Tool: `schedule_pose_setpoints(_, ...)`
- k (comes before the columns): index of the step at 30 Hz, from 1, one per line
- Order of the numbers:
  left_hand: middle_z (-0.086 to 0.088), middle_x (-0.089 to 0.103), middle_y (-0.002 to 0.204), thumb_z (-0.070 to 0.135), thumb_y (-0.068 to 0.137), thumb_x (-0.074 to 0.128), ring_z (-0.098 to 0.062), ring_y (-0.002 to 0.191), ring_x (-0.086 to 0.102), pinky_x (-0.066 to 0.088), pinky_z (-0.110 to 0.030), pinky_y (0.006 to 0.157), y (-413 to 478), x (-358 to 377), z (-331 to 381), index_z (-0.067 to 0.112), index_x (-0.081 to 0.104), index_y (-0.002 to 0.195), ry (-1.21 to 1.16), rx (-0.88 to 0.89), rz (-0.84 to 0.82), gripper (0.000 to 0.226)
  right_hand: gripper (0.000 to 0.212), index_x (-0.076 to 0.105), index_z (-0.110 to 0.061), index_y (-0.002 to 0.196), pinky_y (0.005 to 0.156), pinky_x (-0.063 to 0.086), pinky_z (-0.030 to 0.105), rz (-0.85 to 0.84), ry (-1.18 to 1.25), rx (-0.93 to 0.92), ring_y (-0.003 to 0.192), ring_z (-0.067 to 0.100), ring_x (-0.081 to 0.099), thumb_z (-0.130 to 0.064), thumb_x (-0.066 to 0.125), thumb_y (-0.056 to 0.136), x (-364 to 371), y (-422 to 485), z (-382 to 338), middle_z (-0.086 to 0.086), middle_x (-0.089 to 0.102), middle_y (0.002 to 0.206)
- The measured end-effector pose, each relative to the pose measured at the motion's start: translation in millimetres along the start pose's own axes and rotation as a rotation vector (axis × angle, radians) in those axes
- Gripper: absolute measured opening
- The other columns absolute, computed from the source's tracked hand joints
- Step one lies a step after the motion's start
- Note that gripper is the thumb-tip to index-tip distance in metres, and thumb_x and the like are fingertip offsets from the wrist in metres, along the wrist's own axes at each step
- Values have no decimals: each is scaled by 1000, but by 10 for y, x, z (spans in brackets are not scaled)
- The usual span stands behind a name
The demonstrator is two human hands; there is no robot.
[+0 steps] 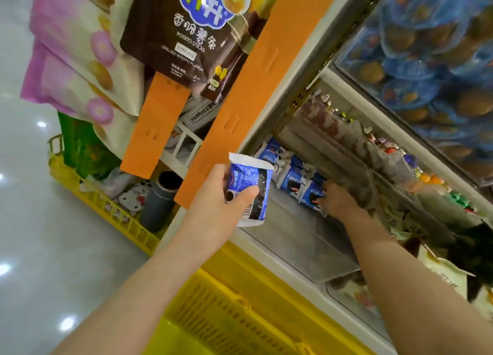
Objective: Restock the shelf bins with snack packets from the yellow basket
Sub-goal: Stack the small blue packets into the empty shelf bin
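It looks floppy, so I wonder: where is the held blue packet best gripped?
Across the flat middle of the packet, coming from its left edge, thumb in front, fingers behind, as the left hand does: it is thin, flat and upright.

blue-and-white snack packet (249,189) – yellow basket (240,314) – orange strip (256,87).

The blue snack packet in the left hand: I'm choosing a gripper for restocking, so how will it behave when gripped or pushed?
Probably light: the left hand holds the packet up with thumb and fingers alone. Likely soft and crushable, since its film looks wrinkled and the crimped top edge bends. The glossy film may be somewhat slippery.
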State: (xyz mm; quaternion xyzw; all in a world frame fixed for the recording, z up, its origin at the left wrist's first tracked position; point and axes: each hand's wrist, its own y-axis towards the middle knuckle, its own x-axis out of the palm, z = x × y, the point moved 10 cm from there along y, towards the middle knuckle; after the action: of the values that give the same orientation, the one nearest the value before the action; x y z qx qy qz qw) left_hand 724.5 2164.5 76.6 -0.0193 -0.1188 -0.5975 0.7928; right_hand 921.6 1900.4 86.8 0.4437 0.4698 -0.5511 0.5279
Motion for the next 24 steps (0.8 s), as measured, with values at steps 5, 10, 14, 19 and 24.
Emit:
schedule_pose_setpoints(5, 15, 62, 97, 18, 87, 60, 13, 80, 59, 44, -2, 57, 14, -11, 22, 28, 49, 101, -38, -5, -2, 19, 41, 51, -9, 127, 102, 40, 40, 98, -209, -40, 119, 33, 47, -26, 58, 90, -60, 32, -56, 17, 51, 130)
schedule_pose_setpoints(10, 13, 61, 102, 19, 88, 59, 2, 86, 60, 45, -3, 59, -20, 11, 33, 23, 49, 109, -30, -35, -1, 24, 40, 50, -6, 123, 96, 44, 41, 122, -163, -38, 115, 33, 50, -26, 59, 90, -158, -65, -145, 18, 53, 126)
schedule_pose_setpoints(14, 8, 60, 108, 15, 89, 59, -2, 90, 60, 48, -8, 58, -67, 85, -76, 23, 50, 115, -59, -155, -49, 29, 33, 53, -9, 123, 90, 47, 39, 268, 271, -120, 108, 30, 56, -25, 53, 94, -485, -381, -464, 15, 58, 120)
schedule_pose_setpoints(19, 8, 62, 115, 11, 89, 58, -3, 103, 58, 45, -15, 75, -188, 219, -43, 25, 52, 122, -38, -162, -135, 36, 24, 59, -20, 112, 71, 41, 14, 315, 768, -374, 85, -1, 55, -31, 45, 97, -847, -1286, -902, -11, 61, 96)
schedule_pose_setpoints(24, 5, 64, 114, 13, 89, 59, -6, 103, 60, 48, -19, 80, -321, 408, 17, 22, 51, 122, 49, -129, -273, 35, 22, 63, -16, 111, 76, 51, 27, 116, 869, -486, 89, 10, 61, -24, 51, 95, -832, -1781, -1003, -9, 65, 100)
